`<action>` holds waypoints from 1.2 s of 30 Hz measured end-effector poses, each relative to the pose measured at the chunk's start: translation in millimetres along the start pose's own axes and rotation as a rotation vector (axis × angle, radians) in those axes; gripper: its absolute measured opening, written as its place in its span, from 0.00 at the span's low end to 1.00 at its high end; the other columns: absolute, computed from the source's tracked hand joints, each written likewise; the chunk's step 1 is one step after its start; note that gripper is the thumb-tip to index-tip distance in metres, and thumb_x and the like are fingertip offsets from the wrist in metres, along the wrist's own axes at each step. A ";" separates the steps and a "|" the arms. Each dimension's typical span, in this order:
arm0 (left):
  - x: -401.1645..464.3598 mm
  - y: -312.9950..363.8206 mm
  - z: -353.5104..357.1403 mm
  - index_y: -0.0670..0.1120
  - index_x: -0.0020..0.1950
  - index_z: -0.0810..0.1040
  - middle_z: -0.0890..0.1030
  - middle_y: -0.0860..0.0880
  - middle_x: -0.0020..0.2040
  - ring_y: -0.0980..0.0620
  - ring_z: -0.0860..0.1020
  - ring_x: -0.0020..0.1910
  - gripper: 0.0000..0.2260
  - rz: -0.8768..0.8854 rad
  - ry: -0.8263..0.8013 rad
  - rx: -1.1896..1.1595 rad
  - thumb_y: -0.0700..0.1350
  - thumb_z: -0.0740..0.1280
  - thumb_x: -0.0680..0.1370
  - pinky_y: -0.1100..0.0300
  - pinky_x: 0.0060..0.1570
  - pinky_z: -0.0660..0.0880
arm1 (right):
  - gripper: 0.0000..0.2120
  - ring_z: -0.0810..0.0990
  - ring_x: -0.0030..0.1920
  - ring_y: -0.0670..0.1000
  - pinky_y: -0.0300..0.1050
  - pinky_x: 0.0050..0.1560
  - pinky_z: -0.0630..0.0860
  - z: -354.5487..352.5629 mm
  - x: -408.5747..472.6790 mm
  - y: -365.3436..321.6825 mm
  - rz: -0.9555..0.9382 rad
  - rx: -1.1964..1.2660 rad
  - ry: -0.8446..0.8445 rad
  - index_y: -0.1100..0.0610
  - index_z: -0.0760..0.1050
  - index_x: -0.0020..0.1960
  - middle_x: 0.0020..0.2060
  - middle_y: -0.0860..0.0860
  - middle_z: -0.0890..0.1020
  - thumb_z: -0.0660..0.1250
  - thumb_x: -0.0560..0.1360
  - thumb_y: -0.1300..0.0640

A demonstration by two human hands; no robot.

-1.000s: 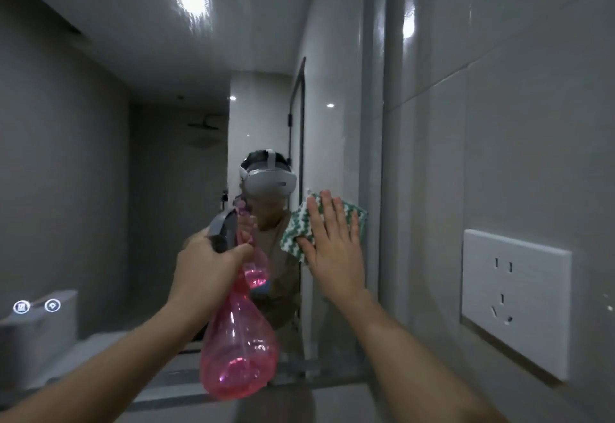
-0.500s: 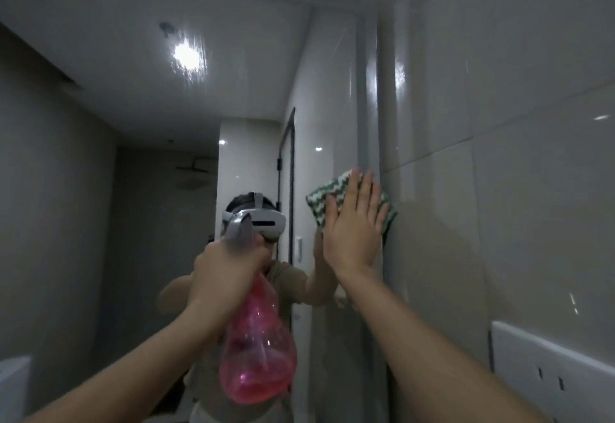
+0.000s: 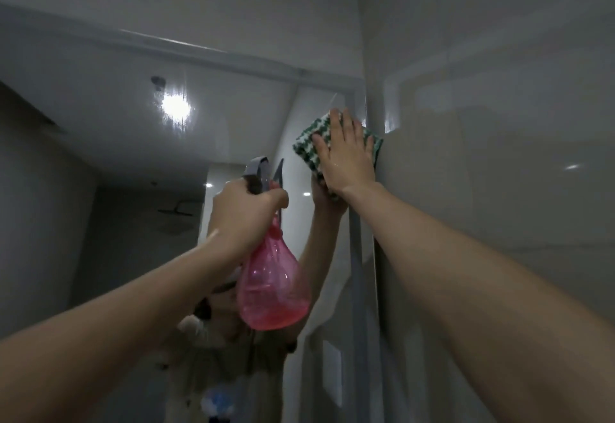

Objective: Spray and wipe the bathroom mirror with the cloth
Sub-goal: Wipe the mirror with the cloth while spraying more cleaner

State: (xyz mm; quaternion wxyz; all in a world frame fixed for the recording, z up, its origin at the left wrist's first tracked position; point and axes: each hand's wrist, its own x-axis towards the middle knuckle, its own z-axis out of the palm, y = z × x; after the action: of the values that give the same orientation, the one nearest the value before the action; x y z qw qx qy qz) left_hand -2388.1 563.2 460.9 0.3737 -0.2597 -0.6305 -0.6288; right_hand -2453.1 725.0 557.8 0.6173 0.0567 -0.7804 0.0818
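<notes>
The bathroom mirror (image 3: 126, 163) fills the left and middle of the view, its right edge meeting a tiled wall. My right hand (image 3: 346, 159) lies flat with straight fingers on a green-and-white cloth (image 3: 307, 144), pressing it against the glass near the mirror's upper right corner. My left hand (image 3: 243, 216) grips the neck and grey trigger head of a pink translucent spray bottle (image 3: 273, 286), held upright in front of the mirror, just left of and below the cloth. Pink liquid fills the bottle's lower part.
A glossy grey tiled wall (image 3: 499, 189) runs along the right, close to my right forearm. The mirror's top frame (image 3: 199, 53) sits a little above the cloth. A ceiling light, a shower head and a person's raised arms show as reflections.
My right hand has slid the cloth up the mirror's right side toward the top corner. The bottle in my left hand rose too, and the view tilted upward, losing the wall socket.
</notes>
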 end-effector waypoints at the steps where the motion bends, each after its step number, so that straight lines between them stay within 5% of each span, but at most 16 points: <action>1: 7.5 4.5 2.0 0.46 0.33 0.81 0.81 0.41 0.37 0.40 0.82 0.34 0.04 0.014 -0.009 -0.013 0.39 0.69 0.67 0.42 0.43 0.80 | 0.28 0.42 0.76 0.53 0.55 0.73 0.39 -3.0 12.4 -0.4 0.008 -0.002 0.000 0.53 0.41 0.77 0.77 0.52 0.44 0.44 0.82 0.43; 5: 33.4 15.5 0.2 0.39 0.41 0.79 0.81 0.37 0.43 0.40 0.82 0.36 0.08 0.031 -0.027 -0.030 0.42 0.70 0.66 0.43 0.43 0.81 | 0.28 0.42 0.76 0.54 0.57 0.73 0.41 -16.2 60.3 -2.5 0.044 0.019 -0.013 0.54 0.42 0.78 0.77 0.53 0.44 0.45 0.82 0.44; 12: 65.1 25.9 -24.4 0.46 0.34 0.81 0.81 0.36 0.43 0.34 0.81 0.46 0.15 0.055 -0.028 -0.071 0.53 0.70 0.54 0.35 0.48 0.78 | 0.28 0.41 0.76 0.56 0.58 0.73 0.41 -24.6 100.9 -21.5 0.168 0.029 -0.034 0.54 0.41 0.78 0.77 0.54 0.42 0.43 0.82 0.43; 16: 64.1 24.7 -42.7 0.45 0.35 0.80 0.82 0.36 0.44 0.35 0.81 0.48 0.16 0.092 -0.016 -0.021 0.54 0.70 0.53 0.35 0.49 0.77 | 0.28 0.44 0.76 0.56 0.58 0.73 0.43 -17.3 88.0 -39.4 0.049 -0.035 0.007 0.55 0.42 0.78 0.77 0.55 0.44 0.43 0.82 0.45; 19: 46.8 17.2 -54.9 0.45 0.36 0.78 0.80 0.34 0.46 0.33 0.80 0.48 0.12 0.074 0.011 -0.011 0.50 0.71 0.58 0.35 0.49 0.77 | 0.28 0.46 0.76 0.56 0.58 0.73 0.43 -4.5 62.7 -63.8 -0.096 -0.057 0.026 0.55 0.44 0.78 0.77 0.55 0.47 0.45 0.82 0.45; 23: 17.3 -2.9 -70.1 0.40 0.42 0.78 0.81 0.41 0.42 0.48 0.81 0.34 0.04 0.075 0.049 0.051 0.40 0.69 0.71 0.62 0.32 0.78 | 0.28 0.46 0.76 0.55 0.57 0.73 0.41 9.6 14.6 -76.3 -0.164 -0.034 0.019 0.54 0.46 0.78 0.77 0.54 0.49 0.46 0.82 0.44; 27: -28.8 -26.3 -87.1 0.41 0.42 0.81 0.83 0.41 0.42 0.48 0.82 0.34 0.04 -0.019 0.086 0.063 0.37 0.70 0.69 0.53 0.40 0.80 | 0.28 0.43 0.76 0.53 0.54 0.72 0.35 23.9 -61.0 -79.5 -0.194 0.005 -0.018 0.52 0.43 0.78 0.77 0.53 0.46 0.46 0.82 0.44; 36: -140.4 -75.7 -126.7 0.46 0.38 0.79 0.82 0.43 0.35 0.45 0.79 0.33 0.03 -0.178 0.123 0.308 0.39 0.70 0.71 0.48 0.41 0.78 | 0.29 0.38 0.75 0.50 0.52 0.72 0.32 58.9 -221.4 -66.4 -0.198 -0.013 -0.143 0.50 0.40 0.77 0.77 0.51 0.43 0.49 0.81 0.44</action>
State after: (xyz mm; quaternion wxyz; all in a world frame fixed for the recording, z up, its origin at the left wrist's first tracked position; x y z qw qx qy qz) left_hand -2347.9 452.5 294.7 0.3897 -0.1036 -0.7158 -0.5702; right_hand -2445.5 645.4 333.0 0.5653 0.1351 -0.8136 0.0114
